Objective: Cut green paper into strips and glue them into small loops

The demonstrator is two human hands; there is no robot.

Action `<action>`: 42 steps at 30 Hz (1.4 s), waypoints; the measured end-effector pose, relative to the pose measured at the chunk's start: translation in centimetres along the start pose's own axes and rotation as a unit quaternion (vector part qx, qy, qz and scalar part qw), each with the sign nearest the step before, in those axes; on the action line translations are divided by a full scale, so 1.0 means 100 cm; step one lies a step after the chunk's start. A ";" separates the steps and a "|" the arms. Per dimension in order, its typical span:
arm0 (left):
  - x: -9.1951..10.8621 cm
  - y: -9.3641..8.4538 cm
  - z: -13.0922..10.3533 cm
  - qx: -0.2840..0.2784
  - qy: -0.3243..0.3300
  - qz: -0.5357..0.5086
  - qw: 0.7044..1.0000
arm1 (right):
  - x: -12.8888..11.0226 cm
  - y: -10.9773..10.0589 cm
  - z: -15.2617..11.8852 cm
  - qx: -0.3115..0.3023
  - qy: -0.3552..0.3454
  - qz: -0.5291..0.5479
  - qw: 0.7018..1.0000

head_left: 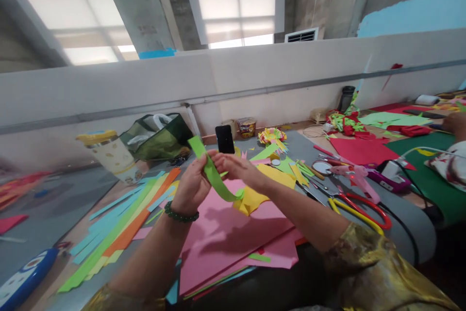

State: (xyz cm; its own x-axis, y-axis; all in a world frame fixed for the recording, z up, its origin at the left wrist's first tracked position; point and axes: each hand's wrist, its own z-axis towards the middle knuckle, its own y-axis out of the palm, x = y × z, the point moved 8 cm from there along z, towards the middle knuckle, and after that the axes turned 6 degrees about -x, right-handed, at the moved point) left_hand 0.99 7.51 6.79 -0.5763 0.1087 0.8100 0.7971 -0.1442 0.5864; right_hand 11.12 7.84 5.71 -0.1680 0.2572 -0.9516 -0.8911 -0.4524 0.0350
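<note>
My left hand (192,184), with a dark green bead bracelet at the wrist, is closed on a bright green paper strip (215,179). The strip's upper end sticks up past my fingers, and its lower part curves down to a folded yellow paper piece (248,202). Whether the two are joined cannot be made out. My right hand (238,168) meets the strip from the other side, fingertips pinched at it beside my left thumb. Beneath both hands lies a stack of pink paper sheets (218,248), with more yellow paper (282,175) on its far right part.
Coloured paper strips (124,228) lie at left, near a tumbler (111,155) and a green bag (156,136). A phone (224,139) stands at the back. Scissors (367,209) and a pink glue gun (357,180) lie right. Another person's hand (455,124) shows far right.
</note>
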 end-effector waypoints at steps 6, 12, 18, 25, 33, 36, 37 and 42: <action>0.026 -0.031 0.012 0.141 0.069 -0.062 0.986 | 0.017 0.026 -0.011 -0.053 0.028 -0.082 0.995; 0.023 -0.051 0.028 0.180 0.029 -0.080 0.980 | 0.011 0.044 -0.020 -0.205 0.068 0.017 0.976; 0.013 -0.045 0.029 0.156 0.023 -0.056 0.986 | 0.000 0.042 -0.018 -0.195 0.003 -0.040 0.980; -0.003 -0.031 0.025 0.067 0.055 0.012 0.996 | -0.022 0.009 -0.012 -0.022 -0.081 -0.200 0.976; -0.031 0.003 0.016 -0.099 0.059 0.092 0.989 | 0.006 -0.008 -0.008 0.060 0.093 -0.013 0.994; -0.036 0.007 0.012 -0.124 0.058 0.081 0.987 | 0.013 -0.013 -0.009 0.097 0.128 0.008 0.987; -0.037 0.008 0.012 -0.129 0.057 0.074 0.987 | 0.014 -0.014 -0.009 0.102 0.131 0.015 0.986; -0.042 0.009 0.012 -0.127 0.045 0.056 0.989 | 0.016 -0.014 -0.009 0.110 0.124 0.039 0.985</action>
State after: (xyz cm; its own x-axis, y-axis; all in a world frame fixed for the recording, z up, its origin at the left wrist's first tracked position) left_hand 4.34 8.06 3.87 -0.5098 -0.0092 0.8602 0.7927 -0.3936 0.4656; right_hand 12.49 8.18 3.84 -0.1550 -0.0004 -0.9879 -0.9543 -0.2585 0.1499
